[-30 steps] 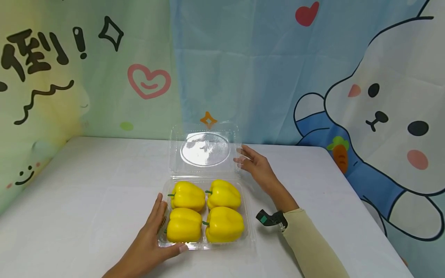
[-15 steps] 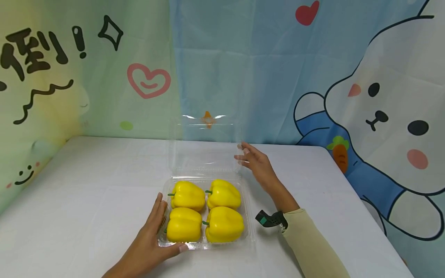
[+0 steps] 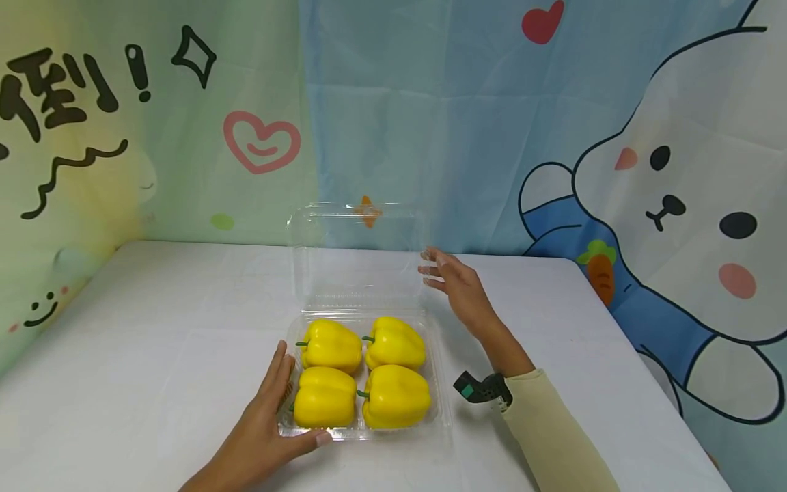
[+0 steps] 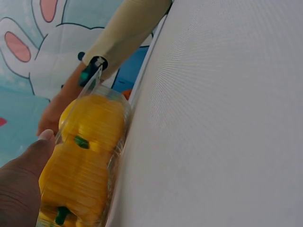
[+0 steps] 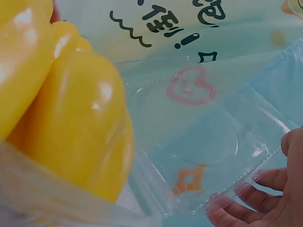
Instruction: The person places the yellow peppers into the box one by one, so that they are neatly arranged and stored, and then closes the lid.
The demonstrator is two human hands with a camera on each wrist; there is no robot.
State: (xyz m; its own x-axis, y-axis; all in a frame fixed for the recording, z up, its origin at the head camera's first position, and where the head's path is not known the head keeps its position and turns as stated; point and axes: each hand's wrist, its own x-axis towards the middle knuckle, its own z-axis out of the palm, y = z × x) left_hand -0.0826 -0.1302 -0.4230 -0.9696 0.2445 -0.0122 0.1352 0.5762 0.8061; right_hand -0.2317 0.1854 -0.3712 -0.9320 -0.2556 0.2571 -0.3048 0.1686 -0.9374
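A clear plastic clamshell box [image 3: 438,383] stands on the table with several yellow bell peppers [image 3: 396,396] in its base. Its hinged lid [image 3: 359,273] is raised at the back. My left hand [image 3: 261,424] rests around the base's front left corner, fingers straight along the side and thumb at the front rim. At the lid's right edge, my right hand [image 3: 461,287] has its fingers extended and spread. In the right wrist view, its fingers [image 5: 258,198] show partly through the clear lid edge. The left wrist view shows the peppers [image 4: 92,123] side-on, beside the left thumb [image 4: 35,158].
The white tabletop [image 3: 154,342] surrounds the box. Behind it hangs a printed cloth backdrop [image 3: 381,102] with hearts and a rabbit. A dark wrist device [image 3: 482,388] sits at the right sleeve's cuff.
The lid has tilted more upright, and its far edge appears higher and shifted left. My right hand has moved slightly up and right, its fingers straighter. The left hand and peppers stay put.
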